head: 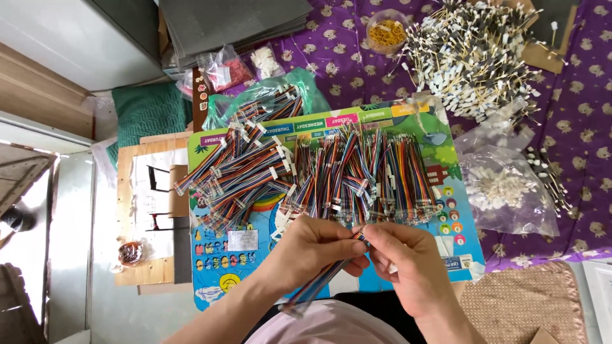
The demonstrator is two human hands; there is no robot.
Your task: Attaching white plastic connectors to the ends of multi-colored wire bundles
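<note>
My left hand grips a bundle of rainbow-coloured ribbon wires that slants down toward my lap. My right hand pinches the upper end of the same bundle with thumb and fingertips, just right of the left hand. Both hands hover over the near edge of a colourful board. On the board lie many more multicoloured wire bundles: a loose heap at the left and neater rows in the middle and right.
Beyond the board, a heap of white-tipped wire pieces covers a purple patterned cloth. A clear cup of yellow rubber bands stands at the back. Plastic bags of white parts lie right. A wooden stand sits left.
</note>
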